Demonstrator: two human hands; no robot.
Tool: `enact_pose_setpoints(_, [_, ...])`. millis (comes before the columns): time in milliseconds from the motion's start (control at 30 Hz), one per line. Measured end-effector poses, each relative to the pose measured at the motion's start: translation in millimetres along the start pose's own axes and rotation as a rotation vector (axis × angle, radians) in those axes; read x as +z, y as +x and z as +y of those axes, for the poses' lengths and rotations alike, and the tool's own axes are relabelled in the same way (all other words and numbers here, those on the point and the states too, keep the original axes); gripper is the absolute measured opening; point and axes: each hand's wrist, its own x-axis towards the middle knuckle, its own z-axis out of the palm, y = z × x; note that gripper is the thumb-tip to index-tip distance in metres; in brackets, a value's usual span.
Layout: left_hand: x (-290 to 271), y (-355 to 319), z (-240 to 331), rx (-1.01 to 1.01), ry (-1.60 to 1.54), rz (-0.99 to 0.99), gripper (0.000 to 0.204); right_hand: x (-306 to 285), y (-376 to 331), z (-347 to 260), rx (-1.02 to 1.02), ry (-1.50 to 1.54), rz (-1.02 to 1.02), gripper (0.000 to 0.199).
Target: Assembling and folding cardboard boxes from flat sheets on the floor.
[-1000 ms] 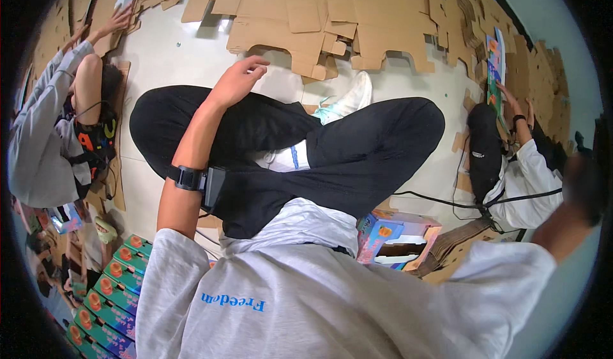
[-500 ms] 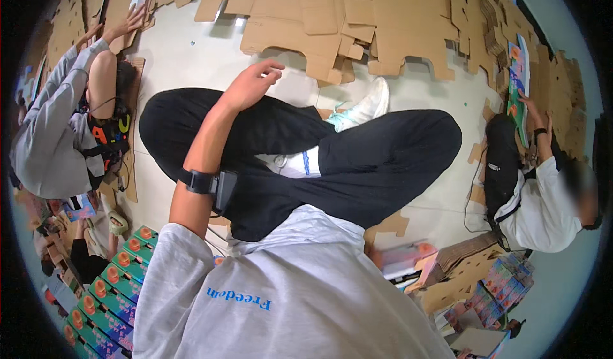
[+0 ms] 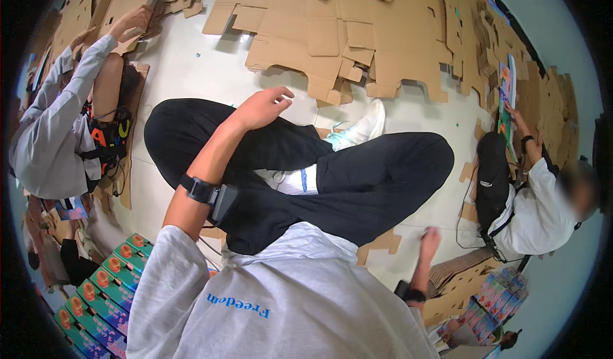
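My left hand [image 3: 265,108] hovers over my black-trousered leg [image 3: 191,122], its fingers loosely bent and apart with nothing in them. Nearest to it, beyond the leg, lie flat brown cardboard sheets [image 3: 306,46] on the pale floor. Out at my right side, my right hand [image 3: 430,239] is above the floor, close to a stack of cardboard [image 3: 456,269]. It is small and smeared in the picture, so its fingers do not show clearly. A black band with a small device [image 3: 214,196] sits on my left forearm.
Green-and-purple printed boxes [image 3: 105,285] stand in rows at lower left, and more printed boxes [image 3: 501,295] at lower right. One person [image 3: 48,148] sits at left handling cardboard; another [image 3: 536,212] at right touches a printed colourful panel [image 3: 507,91].
My right hand and forearm have come into sight at my right side, where a pinkish printed thing no longer shows. The left hand stays over the leg. The view has shifted slightly.
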Motion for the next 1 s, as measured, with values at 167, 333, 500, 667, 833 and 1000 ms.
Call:
enact_pose_setpoints(167, [-33.7, -19.1, 22.0, -0.028, 0.036, -0.294, 0.040, -22.7, 126.1, -225.0, -0.337, 0.261, 0.087, 0.029])
enact_pose_setpoints(333, [-76.0, 2.4, 27.9, 0.077, 0.225, -0.364, 0.045, -5.3, 142.1, -413.8, -0.513, 0.519, -0.141, 0.022])
enact_pose_setpoints(500, [-63.5, 83.3, 9.2, 0.022, -0.059, -0.277, 0.042, 82.1, 142.4, -505.7, -0.486, 0.416, -0.693, 0.021])
enact_pose_setpoints(667, [-9.9, 108.2, -6.2, 0.072, -0.121, 0.083, 0.050, 195.5, 136.7, -513.1, -0.241, 0.435, -0.727, 0.040])
enact_pose_setpoints(833, [-4.1, 107.7, 2.6, -0.160, -0.650, 0.029, 0.055, 233.0, 144.1, -511.4, -0.385, 0.434, -0.750, 0.072])
enact_pose_setpoints(1000, [-17.0, 126.4, 23.8, -0.321, -1.037, -0.057, 0.041, 234.9, 131.1, -516.1, -0.379, 0.374, -0.816, 0.068])
